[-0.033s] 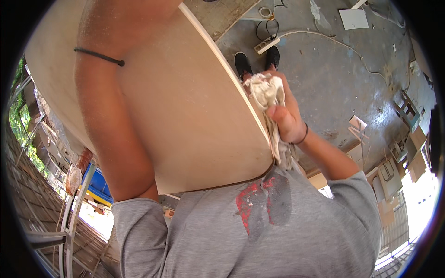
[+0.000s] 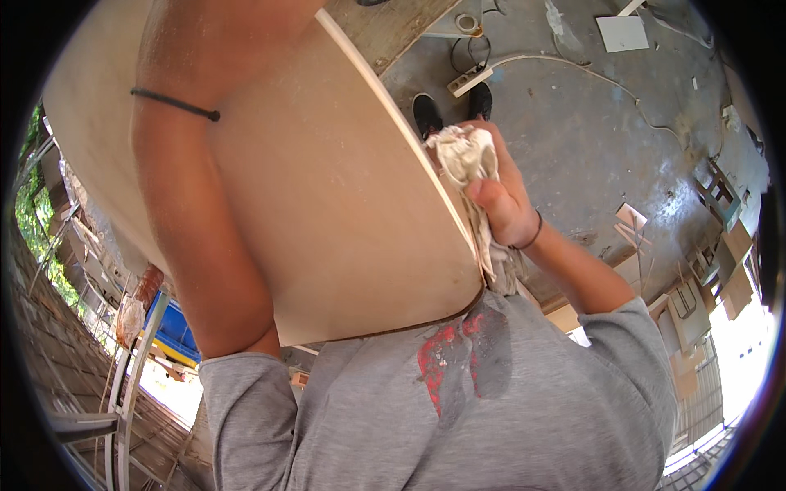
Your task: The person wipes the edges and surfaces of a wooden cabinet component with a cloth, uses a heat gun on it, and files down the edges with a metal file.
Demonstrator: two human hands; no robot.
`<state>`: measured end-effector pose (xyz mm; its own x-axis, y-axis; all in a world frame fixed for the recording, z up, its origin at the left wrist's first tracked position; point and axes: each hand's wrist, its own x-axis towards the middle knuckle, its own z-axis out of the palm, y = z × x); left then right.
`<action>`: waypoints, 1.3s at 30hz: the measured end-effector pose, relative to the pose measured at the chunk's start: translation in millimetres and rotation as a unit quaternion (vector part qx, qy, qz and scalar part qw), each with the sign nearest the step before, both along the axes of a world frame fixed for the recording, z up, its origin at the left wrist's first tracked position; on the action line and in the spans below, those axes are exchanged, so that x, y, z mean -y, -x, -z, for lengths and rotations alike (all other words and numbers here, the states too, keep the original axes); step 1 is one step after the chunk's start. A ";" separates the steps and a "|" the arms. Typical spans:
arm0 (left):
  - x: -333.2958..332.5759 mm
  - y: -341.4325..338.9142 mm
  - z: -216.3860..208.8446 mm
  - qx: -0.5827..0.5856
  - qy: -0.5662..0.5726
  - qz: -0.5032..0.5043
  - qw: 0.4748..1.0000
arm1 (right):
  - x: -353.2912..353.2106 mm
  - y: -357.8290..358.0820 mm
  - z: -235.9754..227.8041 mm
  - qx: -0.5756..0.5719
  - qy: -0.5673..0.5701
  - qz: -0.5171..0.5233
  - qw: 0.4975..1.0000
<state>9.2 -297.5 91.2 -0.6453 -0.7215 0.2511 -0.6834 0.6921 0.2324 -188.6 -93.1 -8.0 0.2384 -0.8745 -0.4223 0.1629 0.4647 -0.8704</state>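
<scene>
Off-white & crumpled: gripping a rag (image 2: 468,155) now in R hand (image 2: 509,209), w/ fingers curled round it, right at edge of beige panel (image 2: 360,213). Holding L arm (image 2: 192,188) over panel; can't tell re: L fingers, out of frame. Wearing grey tee (image 2: 557,409) w/ red print (image 2: 438,360).

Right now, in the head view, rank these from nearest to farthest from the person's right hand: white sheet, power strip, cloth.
1. Cloth: held in the right hand, alongside the panel.
2. Power strip: on the floor, near the shoes.
3. White sheet: on the floor, toward the picture's upper right.
</scene>
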 end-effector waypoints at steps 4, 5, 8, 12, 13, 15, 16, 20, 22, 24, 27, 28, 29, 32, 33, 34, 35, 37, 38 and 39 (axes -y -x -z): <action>1.8 -5.4 6.2 -0.017 -0.029 -0.001 0.999 | 27.9 -9.9 18.0 0.029 -0.025 -0.033 0.999; 4.5 -4.7 5.6 -0.037 -0.053 -0.003 0.998 | 31.3 -13.0 30.0 -0.021 0.006 -0.044 0.999; 1.1 -2.0 -5.4 0.044 0.001 0.020 0.999 | 49.3 -20.6 39.8 -0.097 0.128 -0.061 0.985; 0.1 -8.2 -7.5 0.029 0.013 0.025 0.999 | 74.5 -5.2 56.7 -0.169 0.136 0.011 0.976; 5.7 -5.5 1.0 0.020 0.005 0.038 0.999 | 77.1 8.0 55.9 -0.192 0.112 0.031 0.975; 3.6 -8.9 -0.8 0.016 0.002 0.030 0.999 | 51.7 32.2 18.0 -0.002 0.018 0.020 1.000; -2.4 -13.0 -8.8 0.021 0.005 0.012 1.000 | 36.2 37.0 6.8 0.060 0.020 -0.001 0.998; 1.7 -10.5 -1.2 -0.005 -0.017 0.011 1.000 | -16.5 16.1 7.2 -0.151 0.220 -0.122 0.956; 1.9 -7.0 3.6 -0.008 -0.037 0.001 0.999 | -12.8 -1.9 18.0 -0.079 0.131 -0.061 0.986; 1.4 -0.5 -2.2 0.034 -0.013 0.016 0.999 | -7.9 -9.5 36.2 0.055 0.005 0.017 0.998; -5.5 2.6 -7.7 0.077 0.031 0.029 0.996 | 8.5 -11.4 62.0 -0.026 0.023 -0.038 0.999; -5.2 1.3 -10.1 0.079 0.034 0.023 0.996 | 17.1 -13.5 66.0 -0.032 0.024 -0.049 0.998; -4.1 0.7 -9.5 0.079 0.037 0.019 0.996 | 29.1 -14.8 64.3 -0.064 0.043 -0.065 0.995; -1.7 -3.2 -7.1 0.078 0.025 0.037 0.996 | 42.3 -13.7 78.0 -0.159 0.123 -0.064 0.978; -0.8 -2.4 -6.0 0.060 0.015 0.037 0.997 | 43.8 -5.6 81.2 -0.151 0.082 -0.006 0.985; 0.5 -5.5 -4.1 0.052 0.011 0.029 0.998 | 42.8 5.3 66.6 -0.095 0.060 0.003 0.994; 1.7 -6.4 -4.0 0.045 0.008 0.025 0.999 | 40.9 17.1 50.9 -0.038 0.037 0.017 0.998; -0.2 -4.3 -1.4 0.020 0.028 0.031 0.999 | 21.6 27.1 19.5 0.071 0.022 0.045 0.996; -1.7 -3.7 0.4 0.014 0.033 0.029 0.999 | 5.9 25.2 4.7 0.129 0.028 0.051 0.990; -1.0 -1.6 -5.6 0.039 0.027 0.029 0.998 | -7.0 16.3 -3.6 0.105 0.035 0.032 0.993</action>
<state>10.8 -296.4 96.8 -0.7045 -0.6693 0.2360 -0.6567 0.7409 0.1408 -205.0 -86.1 -4.4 0.2576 -0.9164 -0.3062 0.3723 0.3866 -0.8438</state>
